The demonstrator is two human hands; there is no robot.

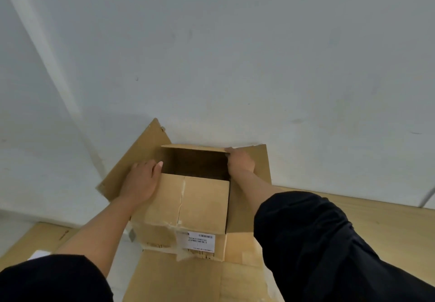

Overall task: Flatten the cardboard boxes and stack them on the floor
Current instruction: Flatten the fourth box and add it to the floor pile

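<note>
The cardboard box [188,207] stands open against the white wall [235,54], over flattened cardboard [179,278]. The left hand [141,181] lies flat, fingers extended, on its left flap. The right hand [240,160] fingers curl over the right rim.

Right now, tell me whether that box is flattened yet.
Not yet. The box still stands open with a dark hollow inside, left hand and right hand on its sides.

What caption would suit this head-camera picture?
Left hand and right hand press on an open cardboard box against a white wall.
</note>
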